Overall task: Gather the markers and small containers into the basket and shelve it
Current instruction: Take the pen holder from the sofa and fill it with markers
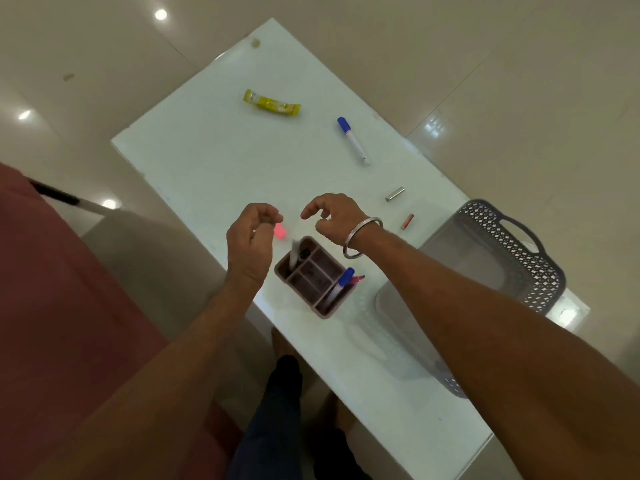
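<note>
fingers of the left hand pinch a pink-capped marker standing tip-down in the organizer at the table's near edge, right hand loosely apart beside it, basket further right.

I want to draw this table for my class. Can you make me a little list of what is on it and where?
table: white, long
organizer: brown, divided, near the front edge
in organizer: blue-capped marker, pink pen, white marker
loose marker: blue cap, lying far side
yellow packet: far end
silver tube and copper tube: right side
basket: grey, right edge
left hand: by pink blurred piece
right hand: open, empty
</note>
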